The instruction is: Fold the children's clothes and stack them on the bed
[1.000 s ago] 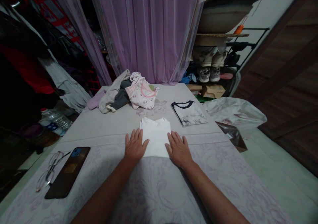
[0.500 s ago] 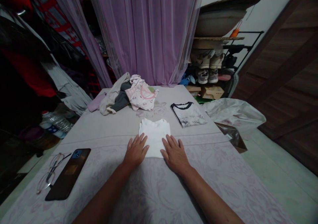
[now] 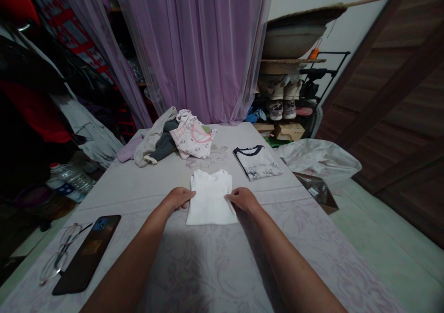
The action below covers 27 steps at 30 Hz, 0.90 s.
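Note:
A small white folded shirt (image 3: 211,199) lies on the patterned tablecloth (image 3: 208,266) straight in front of me. My left hand (image 3: 178,198) pinches its left edge between thumb and fingers. On the opposite edge, my right hand (image 3: 243,199) is closed in the same kind of pinch. The cloth between them looks smooth, its neckline pointing away from me. Beyond it to the right rests a folded shirt with dark neck trim (image 3: 258,161). A heap of rumpled clothes (image 3: 192,137), pink-trimmed, dark grey and beige, sits at the far left.
On the near left are a dark phone (image 3: 88,253) and eyeglasses (image 3: 57,257). A purple curtain (image 3: 197,49) hangs behind the table. Shoes (image 3: 282,109) stand on a rack at the back right, with a plastic bag (image 3: 322,160) beside the table. Plastic bottles (image 3: 71,181) are at the left.
Both hands were lying flat with fingers spread on the white shirt; they have moved to its side edges and closed on them. The view has shifted slightly.

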Motion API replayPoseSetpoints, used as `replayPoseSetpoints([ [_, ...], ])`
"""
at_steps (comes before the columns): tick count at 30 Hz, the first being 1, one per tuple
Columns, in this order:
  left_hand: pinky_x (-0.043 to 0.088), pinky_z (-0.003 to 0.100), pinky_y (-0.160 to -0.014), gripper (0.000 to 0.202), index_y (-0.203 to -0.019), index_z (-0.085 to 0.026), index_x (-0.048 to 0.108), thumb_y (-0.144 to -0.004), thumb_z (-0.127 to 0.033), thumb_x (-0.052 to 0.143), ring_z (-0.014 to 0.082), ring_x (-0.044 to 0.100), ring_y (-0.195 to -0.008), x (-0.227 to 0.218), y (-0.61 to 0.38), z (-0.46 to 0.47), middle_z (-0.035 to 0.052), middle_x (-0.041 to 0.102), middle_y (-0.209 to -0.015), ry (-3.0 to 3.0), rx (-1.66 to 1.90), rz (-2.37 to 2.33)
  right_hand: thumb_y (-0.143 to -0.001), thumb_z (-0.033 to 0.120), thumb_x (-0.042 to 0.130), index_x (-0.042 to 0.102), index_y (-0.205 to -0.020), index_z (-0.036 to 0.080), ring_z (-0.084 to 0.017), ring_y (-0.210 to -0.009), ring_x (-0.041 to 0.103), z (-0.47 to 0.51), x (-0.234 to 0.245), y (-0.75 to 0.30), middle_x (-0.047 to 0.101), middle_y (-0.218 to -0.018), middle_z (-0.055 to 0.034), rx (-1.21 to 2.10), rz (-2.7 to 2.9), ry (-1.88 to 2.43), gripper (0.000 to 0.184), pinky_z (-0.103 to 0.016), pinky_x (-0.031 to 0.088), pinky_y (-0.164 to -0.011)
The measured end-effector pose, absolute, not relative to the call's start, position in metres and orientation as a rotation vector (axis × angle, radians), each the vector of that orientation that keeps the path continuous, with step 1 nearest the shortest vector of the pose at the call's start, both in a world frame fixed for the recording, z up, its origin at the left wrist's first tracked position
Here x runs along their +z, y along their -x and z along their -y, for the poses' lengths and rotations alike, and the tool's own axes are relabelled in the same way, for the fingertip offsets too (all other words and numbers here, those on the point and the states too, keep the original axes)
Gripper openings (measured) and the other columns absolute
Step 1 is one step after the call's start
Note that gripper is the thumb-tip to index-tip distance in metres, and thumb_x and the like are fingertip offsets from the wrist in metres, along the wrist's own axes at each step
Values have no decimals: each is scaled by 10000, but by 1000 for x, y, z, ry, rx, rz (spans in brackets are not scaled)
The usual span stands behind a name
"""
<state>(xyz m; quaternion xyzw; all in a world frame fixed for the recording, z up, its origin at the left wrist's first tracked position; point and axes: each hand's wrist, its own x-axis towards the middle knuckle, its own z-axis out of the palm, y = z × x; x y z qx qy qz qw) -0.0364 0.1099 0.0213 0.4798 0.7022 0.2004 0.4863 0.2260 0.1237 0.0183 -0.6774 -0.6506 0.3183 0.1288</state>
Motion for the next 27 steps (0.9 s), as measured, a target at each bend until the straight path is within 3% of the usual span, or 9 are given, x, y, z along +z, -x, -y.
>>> replayPoseSetpoints([
  [3,209,215,-431,458,-623,-192,545,-541,-600,735,84,354,-394,19,29,-112,-71,452,-427,-1158,514,-1678,-727,330,656,595,-564,190,-122,-544,513,-126,18,-222,572,-539,21,973,1941,1935,224,-230,290,-515],
  [7,324,212,-499,397,-635,-183,547,-498,-483,767,113,490,-531,19,13,-112,-50,551,-564,-1212,817,-1663,-738,267,591,575,-656,200,-124,-614,496,-124,13,-216,585,-638,27,832,1876,1836,107,-226,284,-538],
  [12,434,250,-574,425,-793,-183,548,-518,-427,762,149,597,-613,29,-27,-119,-17,642,-702,-973,1108,-1374,-747,254,489,556,-759,211,-131,-618,504,-140,13,-230,548,-643,45,815,1647,1602,81,-223,358,-585],
  [20,488,237,-637,403,-874,-174,543,-592,-347,773,149,649,-707,74,-122,-212,3,684,-780,-1028,1377,-1132,-756,299,549,617,-863,195,-152,-714,566,-239,84,-332,652,-784,-1,492,1584,1484,164,-246,419,-654],
  [24,525,247,-664,461,-1113,-156,540,-704,-267,721,163,681,-805,62,-171,-249,62,714,-954,-946,1304,-1161,-780,232,545,655,-932,171,-146,-730,597,-278,77,-378,684,-854,-22,527,1568,1642,197,-234,445,-653],
  [27,548,271,-655,740,-1382,-208,372,-726,-214,715,170,695,-814,27,-193,-248,66,715,-1024,-924,1208,-1221,-719,153,594,685,-921,143,-153,-656,600,-282,43,-401,682,-784,-33,569,1512,1803,221,-249,458,-622],
])
